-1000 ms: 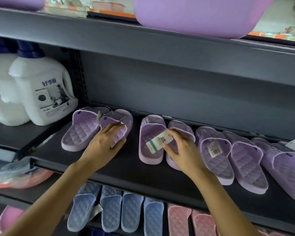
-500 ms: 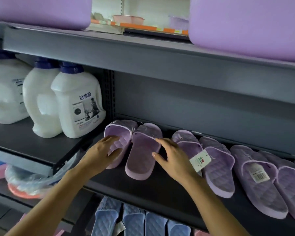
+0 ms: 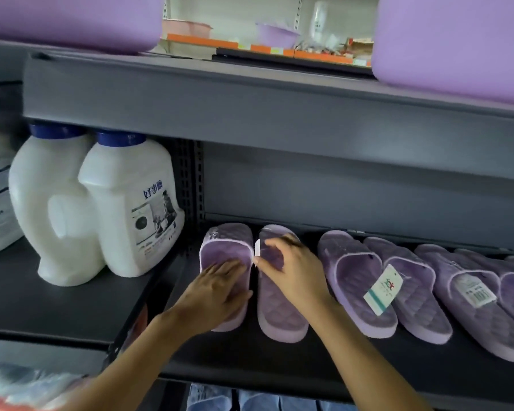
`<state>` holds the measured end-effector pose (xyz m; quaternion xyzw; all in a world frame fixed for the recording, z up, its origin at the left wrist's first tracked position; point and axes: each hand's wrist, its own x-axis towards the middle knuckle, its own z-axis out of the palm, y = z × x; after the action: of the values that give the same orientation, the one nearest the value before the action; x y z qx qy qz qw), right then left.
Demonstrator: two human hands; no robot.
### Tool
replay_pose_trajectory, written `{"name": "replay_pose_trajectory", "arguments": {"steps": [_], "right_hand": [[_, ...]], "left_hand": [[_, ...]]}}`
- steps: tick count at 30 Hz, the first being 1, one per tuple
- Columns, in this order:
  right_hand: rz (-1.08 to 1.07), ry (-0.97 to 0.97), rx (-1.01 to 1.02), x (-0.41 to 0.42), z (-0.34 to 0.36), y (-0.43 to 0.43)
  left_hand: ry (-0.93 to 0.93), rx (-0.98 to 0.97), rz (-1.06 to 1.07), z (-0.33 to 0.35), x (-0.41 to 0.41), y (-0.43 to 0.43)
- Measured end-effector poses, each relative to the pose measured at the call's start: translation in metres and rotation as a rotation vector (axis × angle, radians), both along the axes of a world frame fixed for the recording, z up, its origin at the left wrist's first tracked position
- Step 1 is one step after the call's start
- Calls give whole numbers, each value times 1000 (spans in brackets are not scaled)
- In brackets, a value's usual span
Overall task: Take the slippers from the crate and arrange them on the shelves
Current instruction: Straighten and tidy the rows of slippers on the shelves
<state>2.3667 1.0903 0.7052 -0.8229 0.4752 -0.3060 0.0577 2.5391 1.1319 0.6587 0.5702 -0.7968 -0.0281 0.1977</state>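
Dark grey metal shelves join at a perforated upright. Behind stands a pale white rack with an orange edge strip.

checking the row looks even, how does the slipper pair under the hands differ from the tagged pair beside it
The left hand and right hand are on the left pair; nothing touches the tagged pair. The left pair lies straight, while the tagged pair slants. Both are lilac and quilted.
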Motion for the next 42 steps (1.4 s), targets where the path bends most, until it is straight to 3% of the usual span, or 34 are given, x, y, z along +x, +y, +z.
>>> {"name": "replay_pose_trajectory", "arguments": {"steps": [8, 12, 17, 27, 30, 34, 39, 42], "right_hand": [[-198, 35, 28, 25, 7, -11], [-175, -95, 123, 20, 8, -14], [-66, -403, 370, 9, 24, -15], [-47, -1025, 639, -2, 40, -5], [-3, -988, 715, -6, 42, -1], [37, -725, 797, -5, 25, 3], [43, -372, 610, -4, 4, -1], [2, -343, 457, -9, -4, -1]], "left_hand": [[33, 1, 7, -6, 9, -11], [-59, 7, -17, -4, 8, -11], [-22, -32, -14, -9, 10, -10], [99, -42, 0, -16, 11, -17], [94, -23, -20, -17, 12, -17], [212, -56, -22, -13, 10, -13], [456, -60, 21, -2, 8, -3], [408, -86, -20, -2, 10, 0]]}}
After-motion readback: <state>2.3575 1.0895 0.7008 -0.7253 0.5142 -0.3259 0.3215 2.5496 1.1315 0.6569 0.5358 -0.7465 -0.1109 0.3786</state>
